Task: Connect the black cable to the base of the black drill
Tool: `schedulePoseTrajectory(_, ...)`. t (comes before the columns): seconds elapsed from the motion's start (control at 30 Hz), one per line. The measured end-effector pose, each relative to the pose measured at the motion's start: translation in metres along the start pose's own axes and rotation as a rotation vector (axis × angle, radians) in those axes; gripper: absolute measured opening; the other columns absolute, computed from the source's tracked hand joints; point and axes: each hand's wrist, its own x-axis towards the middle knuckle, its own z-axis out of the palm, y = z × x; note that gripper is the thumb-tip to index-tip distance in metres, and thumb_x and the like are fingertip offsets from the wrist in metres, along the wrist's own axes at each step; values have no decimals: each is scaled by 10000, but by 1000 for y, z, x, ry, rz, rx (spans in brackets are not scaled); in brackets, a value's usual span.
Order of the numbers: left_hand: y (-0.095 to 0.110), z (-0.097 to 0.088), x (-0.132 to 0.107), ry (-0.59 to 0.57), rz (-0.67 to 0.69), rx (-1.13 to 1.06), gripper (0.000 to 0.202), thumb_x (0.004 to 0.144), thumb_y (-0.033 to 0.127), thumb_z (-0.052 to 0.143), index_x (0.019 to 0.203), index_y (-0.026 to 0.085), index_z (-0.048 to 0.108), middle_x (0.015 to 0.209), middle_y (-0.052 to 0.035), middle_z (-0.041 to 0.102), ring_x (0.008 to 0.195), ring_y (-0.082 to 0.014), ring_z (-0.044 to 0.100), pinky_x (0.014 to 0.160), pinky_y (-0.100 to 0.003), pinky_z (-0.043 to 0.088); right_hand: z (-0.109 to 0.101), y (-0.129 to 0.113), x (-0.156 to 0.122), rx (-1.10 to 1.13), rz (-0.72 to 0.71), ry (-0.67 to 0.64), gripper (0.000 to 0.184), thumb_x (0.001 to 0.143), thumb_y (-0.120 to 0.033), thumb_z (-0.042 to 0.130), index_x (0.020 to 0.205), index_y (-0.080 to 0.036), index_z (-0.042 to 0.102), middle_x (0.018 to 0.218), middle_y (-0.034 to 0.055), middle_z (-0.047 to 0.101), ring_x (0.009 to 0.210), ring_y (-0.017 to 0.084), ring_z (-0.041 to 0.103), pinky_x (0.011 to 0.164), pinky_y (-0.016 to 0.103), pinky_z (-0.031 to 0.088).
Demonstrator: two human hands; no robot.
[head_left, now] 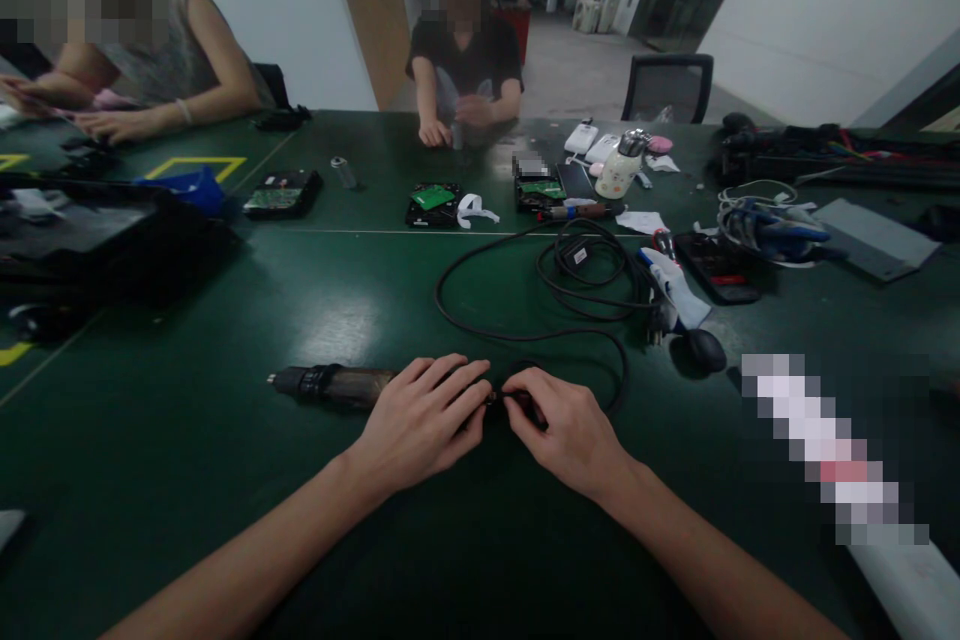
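A dark electric screwdriver (345,385) lies sideways on the green table, its bit pointing left. My left hand (431,415) is wrapped over the rear part of its body, fingers closed round it. Close by on the right, my right hand (566,425) pinches the end of a black cable (525,337) at the screwdriver's tail. Whether the plug sits in the socket or just short of it I cannot tell. From my right hand the cable loops away to a coil (589,260) farther back.
Hard drives (281,193) with green boards stand along the back, near a patterned bottle (621,170). A black tray (90,230) is at the left. To the right lie a glue-like white tube (675,288), blue-handled tools (780,228) and a long white box (900,560). Two people sit across the table.
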Motion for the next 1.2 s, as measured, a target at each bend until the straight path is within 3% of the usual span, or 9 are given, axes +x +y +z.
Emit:
schedulePoseTrajectory(0.2,0,-1,0,-5,34,-11,281,966,285,600,1235,237,663,1398,-35,647,1209,-269,626,907,-429,521,-1,-1,0,5,-3,1,112,1017,-211,562,1119,-231,604,1044,40,695,880,183,681,742,289,526)
schedulePoseTrajectory(0.63,0,-1,1,3,-4,-6,189,982,286,597,1141,218,672,1365,-36,668,1206,-266,628,920,-423,513,1,1,0,-17,-5,4,111,1013,-217,571,1122,-232,592,1043,35,701,851,177,680,744,293,514)
schedulePoseTrajectory(0.8,-1,2,-2,-4,27,6,258,988,288,607,1238,239,652,1408,-33,643,1214,-264,624,915,-422,512,0,0,0,-18,-12,14,114,1006,-207,576,1115,-231,601,1026,34,707,833,175,684,722,288,511)
schedulePoseTrajectory(1.1,-2,4,-1,8,17,-14,262,999,294,595,1248,243,656,1352,-36,676,1166,-243,645,909,-405,504,0,0,0,-17,-24,23,117,1007,-215,573,1117,-232,608,1040,39,711,856,181,691,737,294,529)
schedulePoseTrajectory(1.2,-2,4,-1,11,-9,-10,200,1004,299,595,1173,227,675,1263,-38,713,1085,-227,667,891,-396,500,-1,-1,0,-28,-25,21,115,1012,-217,570,1118,-230,611,1041,43,710,847,181,689,706,287,524)
